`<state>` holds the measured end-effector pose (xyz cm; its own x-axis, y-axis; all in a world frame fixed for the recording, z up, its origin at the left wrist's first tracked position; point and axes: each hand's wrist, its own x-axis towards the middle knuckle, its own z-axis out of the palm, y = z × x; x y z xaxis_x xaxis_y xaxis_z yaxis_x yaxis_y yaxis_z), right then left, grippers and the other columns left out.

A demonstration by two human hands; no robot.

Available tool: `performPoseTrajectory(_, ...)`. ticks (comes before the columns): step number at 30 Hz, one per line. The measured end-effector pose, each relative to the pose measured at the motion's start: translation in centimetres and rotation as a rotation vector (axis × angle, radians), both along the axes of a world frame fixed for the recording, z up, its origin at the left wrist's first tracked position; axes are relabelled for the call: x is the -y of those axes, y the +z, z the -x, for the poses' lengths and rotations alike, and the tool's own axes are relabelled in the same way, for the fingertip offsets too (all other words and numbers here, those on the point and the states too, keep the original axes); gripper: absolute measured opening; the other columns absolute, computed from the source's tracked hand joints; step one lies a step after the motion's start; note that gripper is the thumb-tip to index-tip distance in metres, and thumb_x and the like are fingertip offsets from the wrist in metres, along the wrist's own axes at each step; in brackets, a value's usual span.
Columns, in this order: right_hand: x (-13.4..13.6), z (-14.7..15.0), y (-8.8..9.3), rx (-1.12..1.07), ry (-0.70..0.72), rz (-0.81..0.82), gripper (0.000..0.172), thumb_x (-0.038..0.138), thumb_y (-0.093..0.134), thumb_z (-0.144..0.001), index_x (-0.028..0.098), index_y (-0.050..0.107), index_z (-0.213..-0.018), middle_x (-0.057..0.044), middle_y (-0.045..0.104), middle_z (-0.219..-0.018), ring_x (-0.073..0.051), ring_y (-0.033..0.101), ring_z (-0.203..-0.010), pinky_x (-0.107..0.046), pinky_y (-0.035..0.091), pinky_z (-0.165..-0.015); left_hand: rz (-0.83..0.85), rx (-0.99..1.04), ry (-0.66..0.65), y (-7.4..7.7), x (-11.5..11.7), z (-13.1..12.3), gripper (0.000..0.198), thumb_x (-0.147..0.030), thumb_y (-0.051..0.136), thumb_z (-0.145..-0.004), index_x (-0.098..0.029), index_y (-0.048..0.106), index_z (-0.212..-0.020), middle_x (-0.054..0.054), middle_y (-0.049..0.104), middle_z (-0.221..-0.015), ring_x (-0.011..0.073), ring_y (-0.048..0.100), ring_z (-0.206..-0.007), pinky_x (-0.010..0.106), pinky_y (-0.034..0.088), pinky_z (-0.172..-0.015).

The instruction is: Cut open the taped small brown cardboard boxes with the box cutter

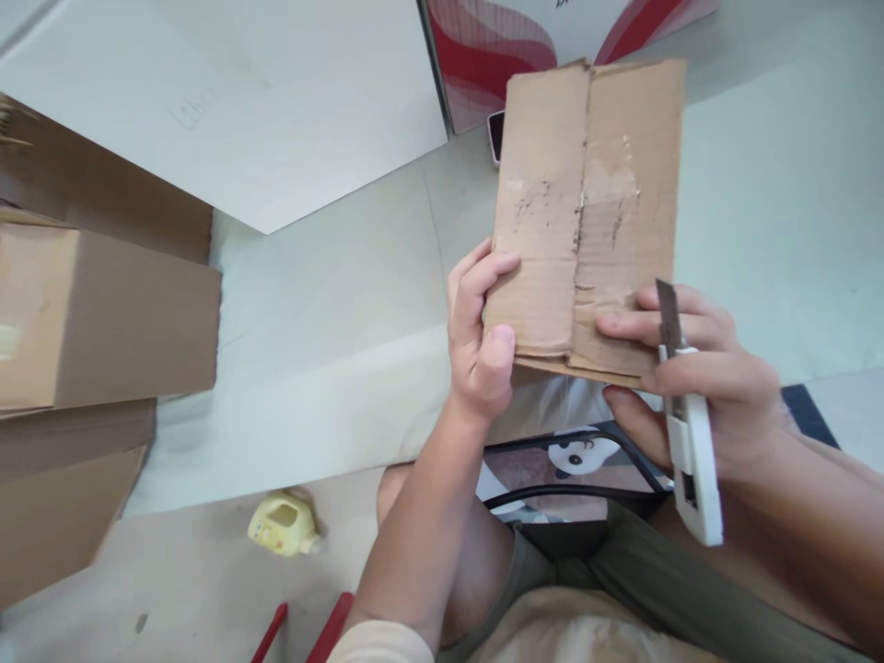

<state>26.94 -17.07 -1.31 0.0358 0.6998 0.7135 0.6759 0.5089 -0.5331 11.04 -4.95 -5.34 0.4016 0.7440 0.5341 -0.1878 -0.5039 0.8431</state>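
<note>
Nearest the lens, the person's knees and olive shorts [622,571] are filling the lower frame, with a panda print [587,453] showing between them, directly below the cardboard piece [587,203]. That cardboard piece is being held up in the air over the lap, its crease running top to bottom and its ragged top edge reaching toward a red-and-white box [497,46] behind it.

The left hand [476,341] is gripping the cardboard's lower left edge, fingers curled over the side and thumb pressing on the face. The right hand [704,378] is meeting the lower right corner, one finger lying flat on the face, while the remaining fingers are closing round a white utility knife [694,460]. Its blade [668,318] is sticking up just beside the cardboard's right edge.

Left of the cardboard, pale floor [345,295] is lying open. Further left, brown boxes [103,313] are stacking up, and a white board [241,101] is lying up and to the left. Well below and left of the cardboard, a small yellow object [282,525] and two red handles [331,626] are resting on the floor. Right of the cardboard, the floor is staying bare.
</note>
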Motion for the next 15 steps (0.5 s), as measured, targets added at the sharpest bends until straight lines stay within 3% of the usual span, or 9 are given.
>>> performPoseTrajectory(15,0.16,0.1,0.09,0.001,-0.016,0.028,0.023,0.011,0.069,-0.083,0.028,0.054,-0.084,-0.002,0.075,-0.121,-0.021,0.069,-0.119,-0.046,0.06,-0.104,-0.021,0.003,-0.02,0.08,-0.06,0.14,0.05,-0.062,0.041,-0.1,-0.035,0.053,-0.141,0.003,0.053,-0.147,0.0326,0.045,-0.144,0.055,0.039,-0.121)
